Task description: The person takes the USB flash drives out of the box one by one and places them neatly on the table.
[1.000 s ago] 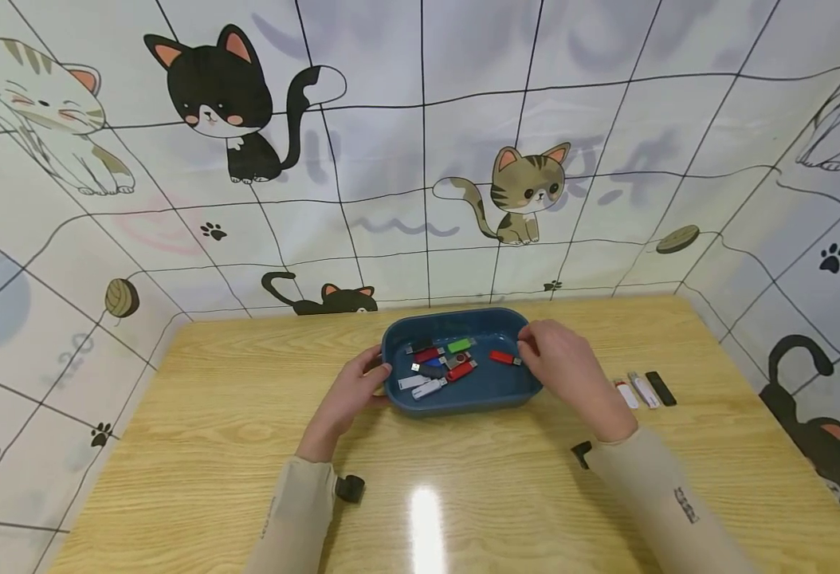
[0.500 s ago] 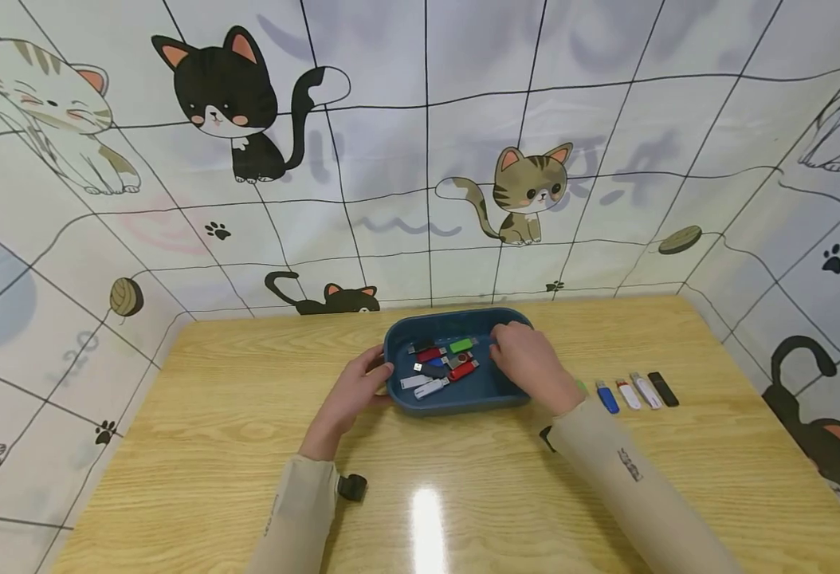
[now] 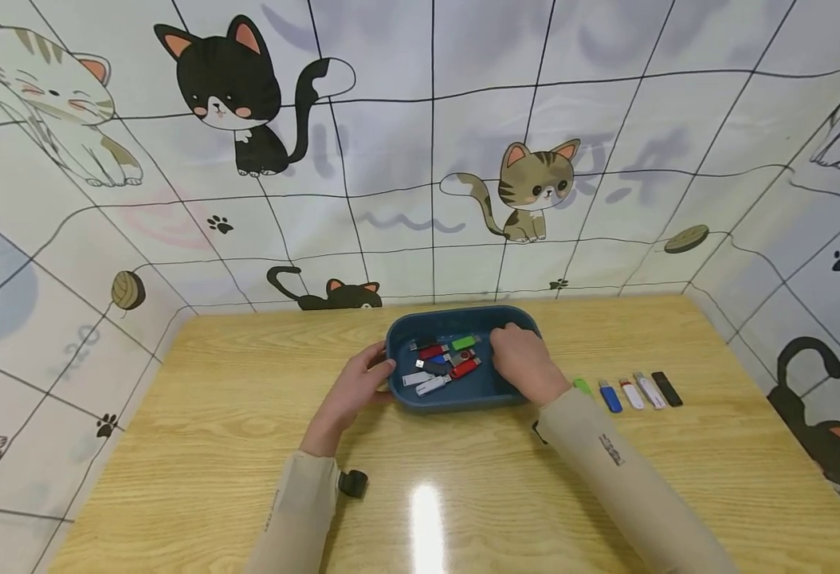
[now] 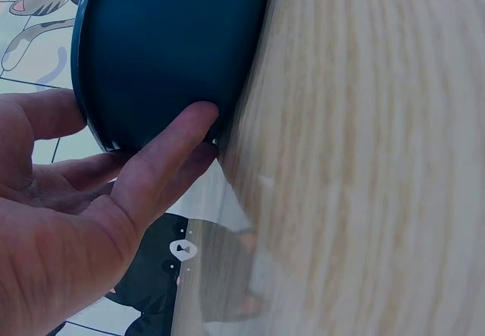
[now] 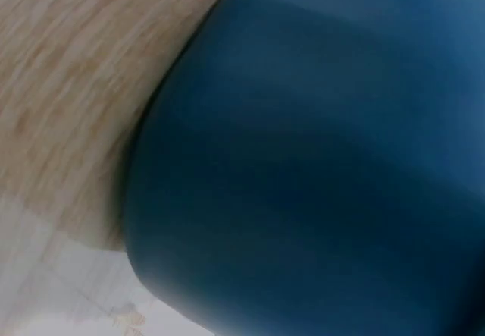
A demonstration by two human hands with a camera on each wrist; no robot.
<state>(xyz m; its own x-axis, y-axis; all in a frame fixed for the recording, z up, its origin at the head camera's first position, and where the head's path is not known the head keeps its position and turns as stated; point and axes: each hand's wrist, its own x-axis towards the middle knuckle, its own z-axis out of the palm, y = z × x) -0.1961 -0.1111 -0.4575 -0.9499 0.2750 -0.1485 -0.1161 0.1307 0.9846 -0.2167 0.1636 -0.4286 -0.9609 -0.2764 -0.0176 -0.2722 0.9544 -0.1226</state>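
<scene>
A dark blue plastic basin (image 3: pixel 456 404) sits on the wooden table with several USB sticks loose inside, among them a green one (image 3: pixel 464 343), a red one (image 3: pixel 466 367) and a white one (image 3: pixel 433 385). My left hand (image 3: pixel 351 383) grips the basin's left end; in the left wrist view its fingers lie along the outer wall (image 4: pixel 174 40). My right hand (image 3: pixel 527 359) reaches over the front wall into the basin's right part, knuckles up. Its fingertips are hidden, so I cannot tell what they hold. The right wrist view shows only the basin's outside (image 5: pixel 288 146) and some tabletop.
Right of the basin, USB sticks lie in a row: green (image 3: pixel 582 387), partly behind my sleeve, blue (image 3: pixel 610 396), white with red (image 3: pixel 632 395), white (image 3: pixel 650 391) and black (image 3: pixel 667 389). A cat-print backdrop (image 3: pixel 391 175) encloses the table (image 3: pixel 212 446) behind and at both sides.
My right hand has moved left from the right rim into the basin, covering where a red USB stick lay. The row's blue and green sticks have come into view. My left hand keeps its place.
</scene>
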